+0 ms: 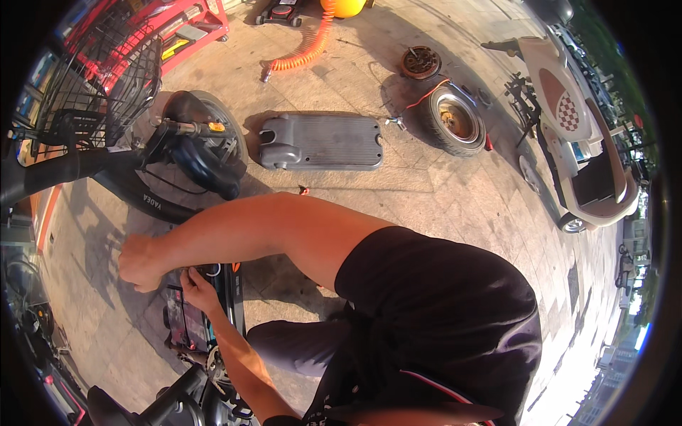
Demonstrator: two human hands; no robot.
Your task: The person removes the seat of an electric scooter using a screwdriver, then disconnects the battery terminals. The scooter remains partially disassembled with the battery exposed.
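My right arm reaches across to the left, and my right hand (141, 263) is curled into a fist beyond the black electric bike frame (160, 206). Whatever the fist may hold is hidden. Just below it my left hand (199, 290) has its thumb and fingers pressed together at the edge of the bike's open middle section (231, 298). I cannot make out what is pinched there. Under the hands lies a dark compartment (188, 323) with pinkish-red and teal parts inside. A thin white loop, perhaps a cable, shows beside the left fingers.
A grey ribbed footboard cover (334, 142) lies on the paving ahead. Beyond it are a wheel with tyre (457, 119), a rusty hub (420, 62) and an orange coiled hose (312, 50). A wire basket (106, 78), a red tool cart (195, 32) and a white scooter (575, 135) stand around.
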